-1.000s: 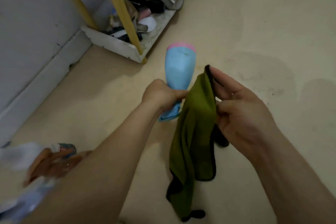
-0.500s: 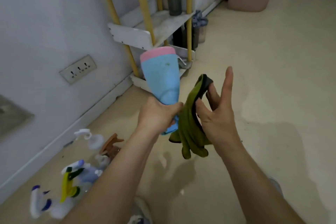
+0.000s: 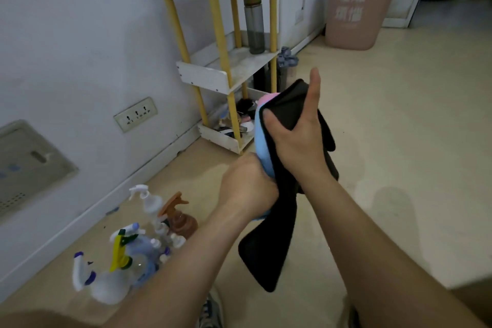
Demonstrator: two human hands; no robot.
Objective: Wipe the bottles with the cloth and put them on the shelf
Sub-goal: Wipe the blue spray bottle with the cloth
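One grey bottle (image 3: 254,24) shelved; left hand (image 3: 247,189) grips pink-topped blue bottle (image 3: 262,146), right hand (image 3: 295,138) clasps dark cloth (image 3: 269,255) round it; spray bottles (image 3: 133,255) wait.

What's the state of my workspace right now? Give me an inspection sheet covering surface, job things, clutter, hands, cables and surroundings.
Surface: beige floor.
Job's things: blue bottle held up with the cloth draped over it; spray bottles clustered on the floor; grey bottle upright on the middle tier of the shelf.
Clutter: small items in the shelf's bottom tray.
Hands: left hand grips the blue bottle's lower end; right hand holds the cloth against the bottle.
Cables: nothing seen.
Surroundings: pink bin by the wall; wall socket.
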